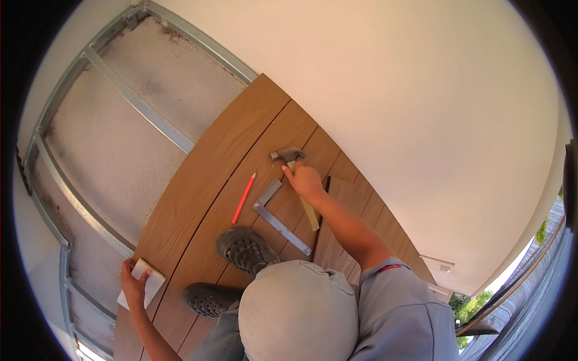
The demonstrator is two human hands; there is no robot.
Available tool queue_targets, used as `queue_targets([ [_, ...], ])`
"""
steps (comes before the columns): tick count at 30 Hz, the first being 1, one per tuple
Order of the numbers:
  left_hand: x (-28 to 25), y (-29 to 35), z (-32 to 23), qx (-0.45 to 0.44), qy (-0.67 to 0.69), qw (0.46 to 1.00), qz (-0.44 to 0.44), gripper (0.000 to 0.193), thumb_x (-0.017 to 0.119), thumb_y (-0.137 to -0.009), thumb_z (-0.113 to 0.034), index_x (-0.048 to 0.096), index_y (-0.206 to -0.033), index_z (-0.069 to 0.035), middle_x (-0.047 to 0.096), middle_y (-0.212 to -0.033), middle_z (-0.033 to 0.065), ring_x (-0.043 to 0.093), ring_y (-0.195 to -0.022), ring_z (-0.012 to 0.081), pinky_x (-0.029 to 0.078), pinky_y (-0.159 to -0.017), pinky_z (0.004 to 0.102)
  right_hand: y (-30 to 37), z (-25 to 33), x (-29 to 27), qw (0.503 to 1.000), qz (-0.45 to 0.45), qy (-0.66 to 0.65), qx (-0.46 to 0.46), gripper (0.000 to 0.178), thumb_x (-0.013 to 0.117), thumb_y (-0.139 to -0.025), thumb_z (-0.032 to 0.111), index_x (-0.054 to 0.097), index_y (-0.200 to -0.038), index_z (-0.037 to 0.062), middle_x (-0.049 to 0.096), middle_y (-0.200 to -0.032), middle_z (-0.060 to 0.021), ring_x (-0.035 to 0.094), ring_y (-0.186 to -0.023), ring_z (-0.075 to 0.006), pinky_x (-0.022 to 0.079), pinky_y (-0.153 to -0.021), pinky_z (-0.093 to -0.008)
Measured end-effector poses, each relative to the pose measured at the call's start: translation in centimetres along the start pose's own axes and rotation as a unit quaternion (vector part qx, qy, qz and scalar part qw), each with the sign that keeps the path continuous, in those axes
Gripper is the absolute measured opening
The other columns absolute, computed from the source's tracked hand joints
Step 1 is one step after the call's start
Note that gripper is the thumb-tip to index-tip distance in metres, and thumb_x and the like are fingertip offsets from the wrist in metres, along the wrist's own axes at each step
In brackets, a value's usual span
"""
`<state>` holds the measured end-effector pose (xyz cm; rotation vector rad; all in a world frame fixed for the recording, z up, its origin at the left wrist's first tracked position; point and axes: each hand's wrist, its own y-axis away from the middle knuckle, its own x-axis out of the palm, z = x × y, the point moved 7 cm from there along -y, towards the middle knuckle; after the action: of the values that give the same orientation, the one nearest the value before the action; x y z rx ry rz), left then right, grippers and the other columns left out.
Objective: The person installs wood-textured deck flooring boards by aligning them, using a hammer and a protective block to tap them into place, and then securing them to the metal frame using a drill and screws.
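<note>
My left hand (133, 284) grips a flat white rectangular block (150, 281) at the left edge of the brown deck boards (205, 162), thumb on its top face. My right hand (306, 180) is closed around the upper handle of a claw hammer (310, 212), just below its metal head; its fingers are partly hidden. The light wooden handle slants down toward me. Left of the hammer, on the boards, lie a metal try square (280, 227) and a red pencil (244, 198).
Beyond the boards' left edge, a metal frame (141, 111) spans the bare concrete floor (99, 150). A cream wall (421, 108) borders the right side. A loose board (337, 222) lies by my right forearm. Dark perforated clogs (247, 249) and a pale cap (298, 316) show below.
</note>
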<state>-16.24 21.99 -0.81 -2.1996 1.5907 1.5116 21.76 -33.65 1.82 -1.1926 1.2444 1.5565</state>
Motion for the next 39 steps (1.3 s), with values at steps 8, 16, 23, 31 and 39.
queue_targets([
  [8, -0.9, 0.0, -0.9, 0.009, 0.016, 1.000, 0.005, 0.068, 0.090, -0.075, -0.009, 0.057, -0.133, 0.000, 0.068, -0.118, 0.0214, 0.063, -0.111, 0.0409, 0.050, -0.099, 0.0461, -1.3, 5.7, -4.9, 0.997, -0.073, 0.001, 0.002, 0.045, 0.059, -0.103, 0.042, 0.066, -0.102, -0.0021, 0.069, -0.104, -0.0208, 0.070, -0.090, -0.0382, 0.058, -0.073, -0.0486],
  [16, 1.3, -0.5, -1.1, 0.019, 0.003, 0.999, 0.041, 0.067, 0.087, -0.083, -0.012, 0.053, -0.139, 0.002, 0.066, -0.127, 0.0225, 0.062, -0.120, 0.0395, 0.047, -0.105, 0.0443, -4.4, 14.4, 1.0, 0.959, -0.219, -0.051, -0.170, 0.041, 0.062, -0.102, 0.026, 0.062, -0.129, -0.0053, 0.058, -0.143, -0.0245, 0.056, -0.132, -0.0393, 0.043, -0.117, -0.0455],
  [23, -0.1, -0.3, 0.5, 0.022, -0.054, 0.998, 0.031, 0.065, 0.081, -0.090, -0.013, 0.049, -0.145, 0.001, 0.061, -0.133, 0.0220, 0.058, -0.123, 0.0382, 0.044, -0.109, 0.0433, 7.8, 13.6, -1.0, 0.918, -0.091, -0.237, -0.303, 0.038, 0.072, -0.087, 0.011, 0.066, -0.123, -0.0009, 0.062, -0.135, -0.0187, 0.058, -0.128, -0.0345, 0.049, -0.106, -0.0470],
  [31, 0.7, 0.7, -0.5, 0.061, -0.058, 0.996, 0.010, 0.063, 0.079, -0.092, -0.015, 0.052, -0.146, 0.001, 0.060, -0.141, 0.0236, 0.055, -0.132, 0.0413, 0.043, -0.112, 0.0459, 17.6, 6.8, 0.4, 0.948, -0.028, -0.181, -0.261, 0.040, 0.071, -0.086, 0.008, 0.066, -0.125, 0.0009, 0.061, -0.136, -0.0156, 0.058, -0.127, -0.0340, 0.049, -0.105, -0.0453],
  [39, -2.9, 4.3, 1.5, -0.006, -0.140, 0.985, -0.097, 0.065, 0.082, -0.087, -0.028, 0.058, -0.143, -0.005, 0.061, -0.142, 0.0182, 0.054, -0.131, 0.0388, 0.044, -0.111, 0.0476, 7.3, 17.5, -1.3, 0.884, 0.003, -0.094, -0.459, 0.035, 0.059, -0.086, 0.006, 0.065, -0.121, 0.0002, 0.062, -0.124, -0.0174, 0.059, -0.120, -0.0343, 0.048, -0.105, -0.0459],
])
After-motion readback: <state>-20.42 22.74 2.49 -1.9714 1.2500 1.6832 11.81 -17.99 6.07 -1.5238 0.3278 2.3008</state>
